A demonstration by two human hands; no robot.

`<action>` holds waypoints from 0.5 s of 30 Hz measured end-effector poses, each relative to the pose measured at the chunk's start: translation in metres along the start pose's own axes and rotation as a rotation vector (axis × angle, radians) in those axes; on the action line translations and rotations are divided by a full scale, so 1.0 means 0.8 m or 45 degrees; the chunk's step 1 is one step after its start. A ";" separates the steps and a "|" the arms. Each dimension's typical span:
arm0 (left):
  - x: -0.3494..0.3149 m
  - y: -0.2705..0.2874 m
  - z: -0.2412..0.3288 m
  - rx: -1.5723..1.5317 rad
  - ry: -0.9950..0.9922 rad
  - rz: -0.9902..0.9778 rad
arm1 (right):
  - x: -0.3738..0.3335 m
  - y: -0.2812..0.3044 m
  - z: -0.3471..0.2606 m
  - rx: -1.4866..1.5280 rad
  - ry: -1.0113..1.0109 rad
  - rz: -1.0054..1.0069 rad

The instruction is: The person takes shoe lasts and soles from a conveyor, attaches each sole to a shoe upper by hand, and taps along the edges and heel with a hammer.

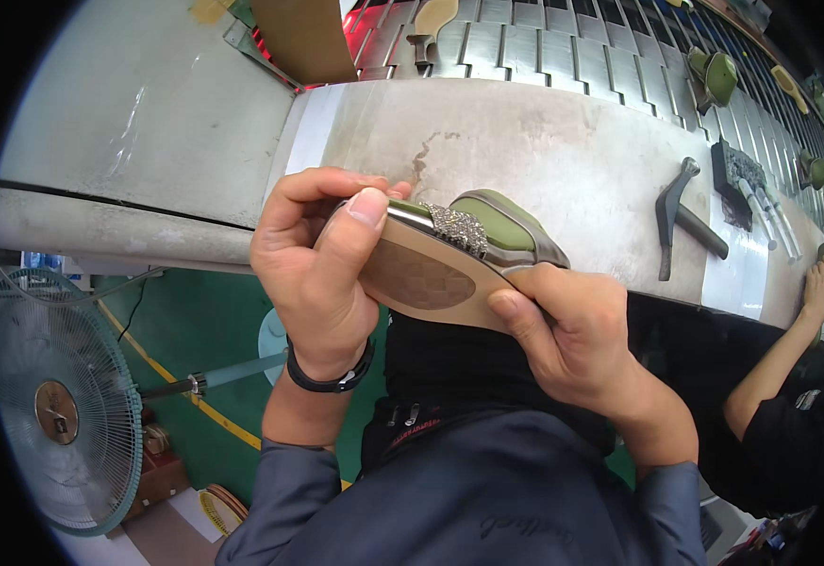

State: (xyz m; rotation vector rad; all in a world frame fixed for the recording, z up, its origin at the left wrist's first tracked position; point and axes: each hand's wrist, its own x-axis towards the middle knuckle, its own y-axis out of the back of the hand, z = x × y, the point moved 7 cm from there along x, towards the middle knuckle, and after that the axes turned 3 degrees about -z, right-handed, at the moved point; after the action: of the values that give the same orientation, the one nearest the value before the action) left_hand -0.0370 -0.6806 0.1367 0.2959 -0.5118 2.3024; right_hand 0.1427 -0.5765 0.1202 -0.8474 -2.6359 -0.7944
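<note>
Both hands hold a green shoe (pixel 492 224) with grey edging and a glittering band across it, tilted so that its tan sole (pixel 421 278) faces me. My left hand (pixel 317 250) is closed round one end, thumb on the sole's edge and fingers behind. At the other end my right hand (pixel 572 325) pinches the sole's edge between thumb and fingers. The hands partly cover both ends. Right of the shoe, a hammer (pixel 671 219) with a dark handle lies on the pale worktop (pixel 610 160).
Beyond the worktop runs a metal slatted conveyor (pixel 544 52) carrying several shoe parts, including a green shoe (pixel 714 75). A dark block (pixel 737 179) and pen-like sticks (pixel 765 212) lie right. A co-worker's arm (pixel 780 349) reaches in there. A fan (pixel 58 406) stands left.
</note>
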 end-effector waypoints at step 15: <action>-0.003 -0.012 0.003 0.024 -0.058 -0.066 | 0.009 0.016 -0.002 -0.227 -0.049 -0.117</action>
State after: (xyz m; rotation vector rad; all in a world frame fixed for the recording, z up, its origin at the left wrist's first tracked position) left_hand -0.0281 -0.6771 0.1408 0.3672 -0.5001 2.2553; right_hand 0.1446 -0.5656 0.1299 -0.7964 -2.6845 -1.0605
